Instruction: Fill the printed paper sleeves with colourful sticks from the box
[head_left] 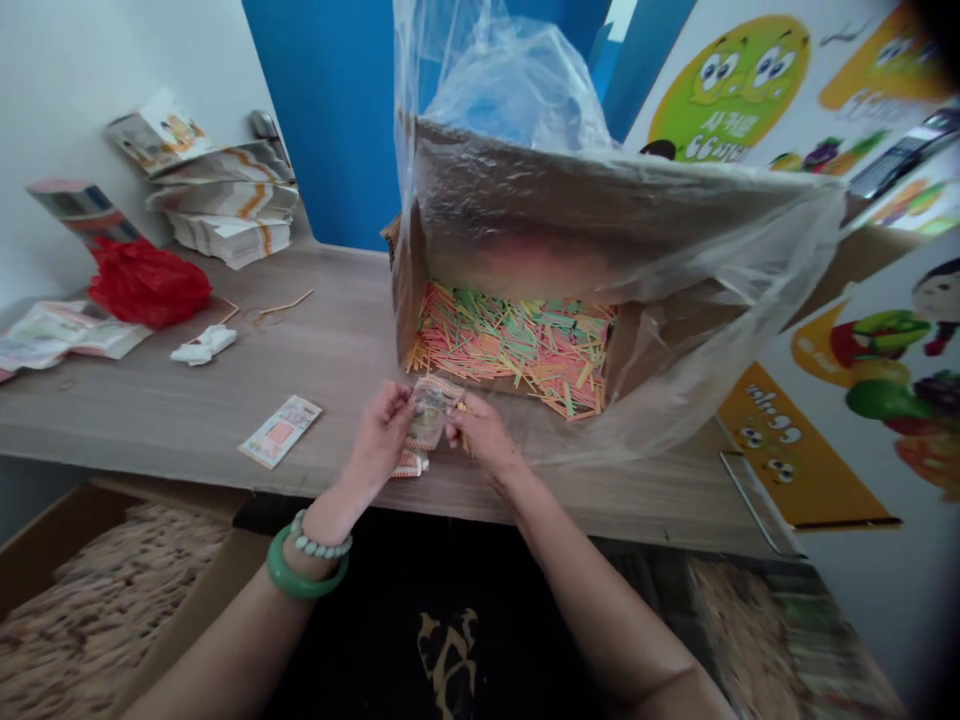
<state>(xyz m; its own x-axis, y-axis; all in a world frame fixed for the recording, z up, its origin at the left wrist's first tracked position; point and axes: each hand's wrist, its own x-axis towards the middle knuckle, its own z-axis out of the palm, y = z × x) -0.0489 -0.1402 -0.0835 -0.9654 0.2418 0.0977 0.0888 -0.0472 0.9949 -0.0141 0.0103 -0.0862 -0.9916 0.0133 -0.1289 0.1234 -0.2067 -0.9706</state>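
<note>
My left hand pinches the left edge of a small, see-through plastic packet with printed borders. My right hand is closed at the packet's right edge, with yellowish thin pieces showing between its fingers; their exact kind is hard to make out. Just below the packet, a white and orange printed wrapper lies on the table, partly covered by my left hand. Beyond my hands, a plastic-lined cardboard box lies open toward me, holding many thin coloured sticks in pink, green, yellow and orange.
A flat printed packet rests on the table at left. Farther back are a crumpled white tissue, a red plastic bag and stacked printed packaging. An open carton stands below the table's left edge.
</note>
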